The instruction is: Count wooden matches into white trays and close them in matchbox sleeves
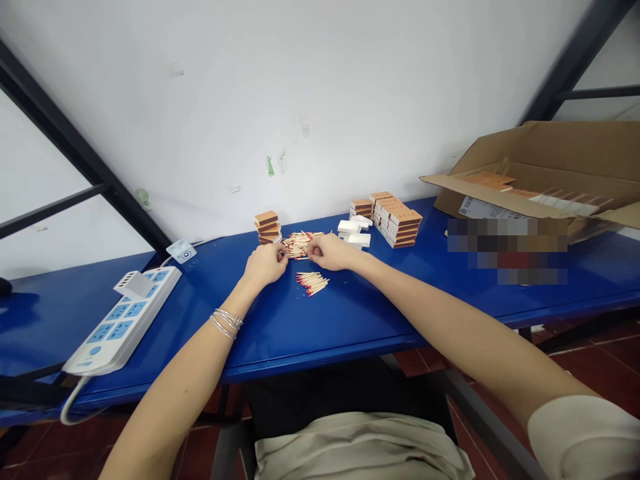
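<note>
A loose pile of red-tipped matchsticks (299, 244) lies on the blue table between my two hands. My left hand (267, 263) is closed at the pile's left edge, thumb and fingers pressed together. On the other side, my right hand (331, 252) has its fingers curled into a pinch against the matchsticks. What either hand grips is too small to make out. Nearer to me, a smaller bunch of matchsticks (313, 283) is laid out roughly side by side. Just behind my left hand stands a stack of matchboxes (267, 225). White matchbox trays (354, 233) sit beyond my right hand.
More stacked matchboxes (397, 221) stand right of the trays, near the wall. An open cardboard carton (560, 157) fills the table's right end. A white power strip (125, 320) with a plugged-in adapter lies at left. The blue table (280, 333) ends close to my lap.
</note>
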`<state>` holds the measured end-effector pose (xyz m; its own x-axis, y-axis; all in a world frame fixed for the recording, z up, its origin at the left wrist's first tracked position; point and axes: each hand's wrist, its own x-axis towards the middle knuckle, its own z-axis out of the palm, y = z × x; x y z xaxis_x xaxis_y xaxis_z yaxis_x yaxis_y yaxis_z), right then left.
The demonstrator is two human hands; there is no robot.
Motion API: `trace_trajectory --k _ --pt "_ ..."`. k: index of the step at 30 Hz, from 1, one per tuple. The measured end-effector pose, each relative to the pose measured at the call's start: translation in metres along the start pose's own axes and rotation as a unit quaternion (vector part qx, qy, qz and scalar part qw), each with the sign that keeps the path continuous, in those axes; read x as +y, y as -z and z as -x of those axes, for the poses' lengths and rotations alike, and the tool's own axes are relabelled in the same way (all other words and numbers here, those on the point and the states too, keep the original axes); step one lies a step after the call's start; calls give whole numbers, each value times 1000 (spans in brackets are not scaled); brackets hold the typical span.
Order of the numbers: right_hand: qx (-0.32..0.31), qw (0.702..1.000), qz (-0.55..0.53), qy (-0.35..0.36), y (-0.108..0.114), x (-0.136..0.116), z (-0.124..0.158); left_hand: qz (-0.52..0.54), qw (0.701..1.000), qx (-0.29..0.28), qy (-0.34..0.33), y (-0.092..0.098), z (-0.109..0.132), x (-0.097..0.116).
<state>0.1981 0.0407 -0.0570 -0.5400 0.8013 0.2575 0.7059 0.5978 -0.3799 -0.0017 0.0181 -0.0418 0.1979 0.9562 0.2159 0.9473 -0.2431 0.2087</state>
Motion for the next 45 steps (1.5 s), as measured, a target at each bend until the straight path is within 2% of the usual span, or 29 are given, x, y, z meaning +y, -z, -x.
trace_trajectory --k 6,10,12,14,18,20,22,25,28,32,34,36,39,45 --pt "-72 989 -125 21 16 1 6 -3 1000 18 -5 6 3 3" --pt "14 992 -122 -4 7 1 3 35 997 63 -15 7 5 7" --pt "55 983 -171 -41 -1 -1 1 75 993 89 -19 6 6 10" --pt "81 955 -275 -82 -8 -5 0 118 988 102 -15 5 7 13" --pt "131 869 -462 -118 -12 -13 -3 178 980 92 -22 2 9 19" --pt "134 854 -488 -120 -10 -16 -3 187 978 80 -40 1 10 20" --pt "136 868 -462 -119 -7 -15 -3 171 981 62 -61 0 11 19" --pt "121 933 -327 -82 2 -9 0 91 993 19 -72 0 10 14" --pt "44 979 -198 -7 11 -4 4 27 997 -40 -58 1 7 6" --pt "-92 983 -148 55 16 -6 9 50 993 -76 -71 -2 4 0" --pt "-133 979 -139 61 15 -7 9 75 989 -79 -95 -5 3 1" --pt "-130 983 -121 51 15 -6 8 95 986 -73 -119 -7 2 3" --pt "-85 993 -72 23 17 -1 7 114 983 -63 -132 -10 3 7" --pt "-21 999 -5 -46 17 7 5 139 973 -93 -161 -12 5 9"
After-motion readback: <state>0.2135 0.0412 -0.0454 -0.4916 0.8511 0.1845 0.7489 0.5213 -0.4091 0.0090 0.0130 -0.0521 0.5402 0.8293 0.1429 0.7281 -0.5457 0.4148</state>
